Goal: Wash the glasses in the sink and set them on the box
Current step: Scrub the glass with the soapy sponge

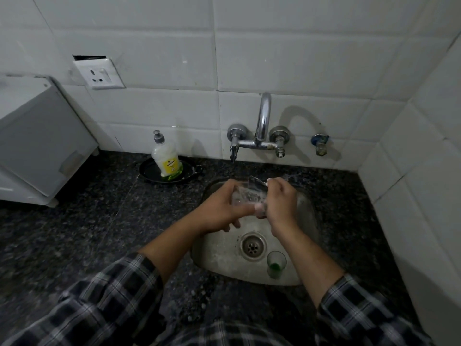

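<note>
Glass, clear and lying on its side, is held between both hands over the sink, just below and in front of the tap. The left hand wraps the glass from the left, fingers curled over its top and thumb along its near side. The right hand clasps the opposite end, fingers bent over the rim; something pale and shiny at its fingertips is too blurred to identify. The glass sits wholly between the two palms, clear of the basin floor.

Beneath the grip lies the drain. Nearer the person and under the right forearm, a second glass stands upright in the sink with a little green at its bottom. Left of the hands, a bottle stands in a black pan on the dark speckled counter. Farther left sits the white box, with a socket on the tiled wall above it. Checked sleeves cover both forearms.
</note>
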